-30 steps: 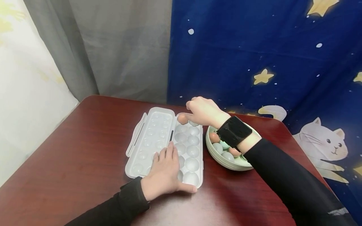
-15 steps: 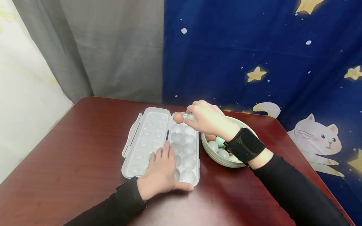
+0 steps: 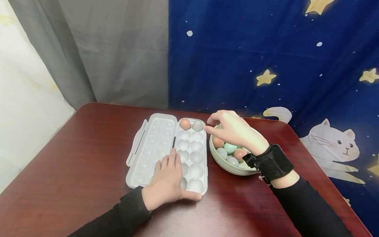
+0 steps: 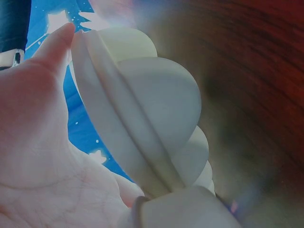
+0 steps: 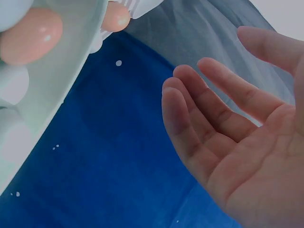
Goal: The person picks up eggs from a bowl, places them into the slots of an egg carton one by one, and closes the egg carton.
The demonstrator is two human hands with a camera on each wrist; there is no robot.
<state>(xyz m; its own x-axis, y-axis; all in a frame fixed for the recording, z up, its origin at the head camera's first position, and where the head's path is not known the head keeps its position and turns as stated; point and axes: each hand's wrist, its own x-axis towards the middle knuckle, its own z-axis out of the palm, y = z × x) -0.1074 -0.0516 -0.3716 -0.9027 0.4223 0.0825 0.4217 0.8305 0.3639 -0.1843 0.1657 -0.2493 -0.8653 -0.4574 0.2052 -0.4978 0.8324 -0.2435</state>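
A white egg tray (image 3: 196,158) with its lid (image 3: 154,141) laid back lies on the table. In its far row sit a brown egg (image 3: 185,124) and a pale greenish egg (image 3: 197,126), side by side. My left hand (image 3: 166,182) rests across the tray's near end, fingers spread over the hinge side and thumb along the front edge. Just right of the pale egg, over the bowl's rim, my right hand (image 3: 232,128) holds nothing; its fingers are loosely bent. Below it stands a light green bowl (image 3: 220,162) with several brown, pale and mint eggs (image 3: 230,148).
The reddish-brown wooden table (image 3: 83,158) ends at a back edge close behind the tray and bowl. A grey curtain (image 3: 124,59) and a blue star-patterned curtain (image 3: 225,59) hang behind it.
My right hand has let go of the brown egg, now seated in the far row's left cup, and has drawn back right toward the bowl. The left hand stays on the tray.
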